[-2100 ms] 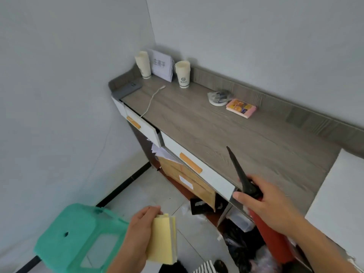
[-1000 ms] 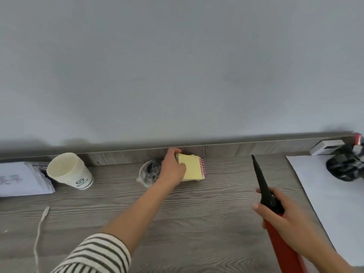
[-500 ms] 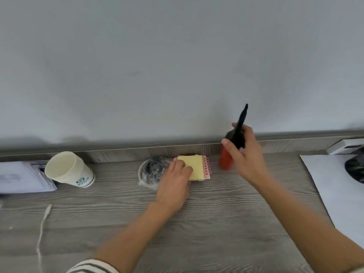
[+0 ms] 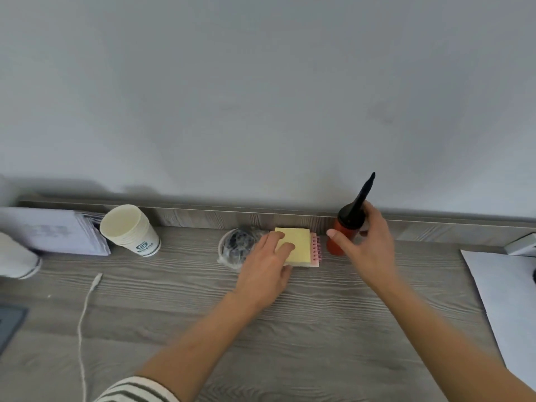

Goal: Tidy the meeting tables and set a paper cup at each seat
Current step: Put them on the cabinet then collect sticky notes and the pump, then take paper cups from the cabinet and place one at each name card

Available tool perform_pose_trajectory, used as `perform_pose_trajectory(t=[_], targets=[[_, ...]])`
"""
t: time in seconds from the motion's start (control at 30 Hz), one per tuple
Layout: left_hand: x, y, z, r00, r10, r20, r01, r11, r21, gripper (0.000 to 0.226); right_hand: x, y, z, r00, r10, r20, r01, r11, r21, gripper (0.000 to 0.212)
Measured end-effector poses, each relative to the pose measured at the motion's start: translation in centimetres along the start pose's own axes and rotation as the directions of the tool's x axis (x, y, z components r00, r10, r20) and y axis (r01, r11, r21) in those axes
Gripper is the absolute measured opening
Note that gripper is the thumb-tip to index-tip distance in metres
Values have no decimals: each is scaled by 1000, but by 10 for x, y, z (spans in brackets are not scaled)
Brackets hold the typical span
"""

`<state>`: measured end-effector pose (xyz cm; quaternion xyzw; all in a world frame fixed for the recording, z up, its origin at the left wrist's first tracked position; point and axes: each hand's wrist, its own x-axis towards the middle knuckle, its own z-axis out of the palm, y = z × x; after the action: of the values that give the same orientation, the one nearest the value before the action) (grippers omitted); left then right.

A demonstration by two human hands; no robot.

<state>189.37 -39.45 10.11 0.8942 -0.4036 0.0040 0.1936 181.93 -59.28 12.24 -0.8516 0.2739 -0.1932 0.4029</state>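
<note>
- At the left edge I see a white cup-like shape point(image 4: 16, 259), blurred and cut off; I cannot tell what it is.
- A dark flat thing point(image 4: 10, 320) at the lower left and a white object point(image 4: 522, 245) at the right edge are both cropped.
- The round clear-wrapped item point(image 4: 236, 248) is partly hidden by my left grip point(image 4: 265, 271); I cannot make out its contents.
- The stack of paper cups point(image 4: 129, 230) stands upright at the back of the desk point(image 4: 319, 329), beside a pile of papers point(image 4: 55, 233), well to the left of both grips and touched by neither.
- A white cable point(image 4: 87, 309) trails across the desk in front of the cups.
- My left grip is released: its fingers lie flat on the yellow pad point(image 4: 298, 242), which sits on a pink spiral notebook point(image 4: 315, 250).
- My right grip point(image 4: 368, 245) grasps the red bottle point(image 4: 336, 242), which stands upright just right of the notebook; the thumb crosses its front and the fingers curl behind the black nozzle's base.
- A white sheet point(image 4: 504, 300) lies at the far right.
</note>
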Motion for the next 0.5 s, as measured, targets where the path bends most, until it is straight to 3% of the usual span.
perform_pose_trajectory(t=[0.1,0.2,0.3,0.4,0.5], targets=[[-29,-4,-20,982,-117,-147,104,990,-91,35,-15,3,-12,998,-14,-67,12,1000,-20,76],[-69,-27,-37,906,-370,-203,322,917,-234,33,-38,3,-15,991,-103,-87,99,994,-55,44],[-110,-61,-52,741,-635,-220,525,751,-400,38,-70,-9,-1,979,-182,86,188,980,-65,25],[-129,-102,-69,540,-813,-216,654,567,-500,50,-107,-30,33,918,-270,291,315,941,-121,25],[-127,-151,-78,512,-832,-212,642,535,-550,67,-138,-53,82,870,-289,400,394,894,-211,42]])
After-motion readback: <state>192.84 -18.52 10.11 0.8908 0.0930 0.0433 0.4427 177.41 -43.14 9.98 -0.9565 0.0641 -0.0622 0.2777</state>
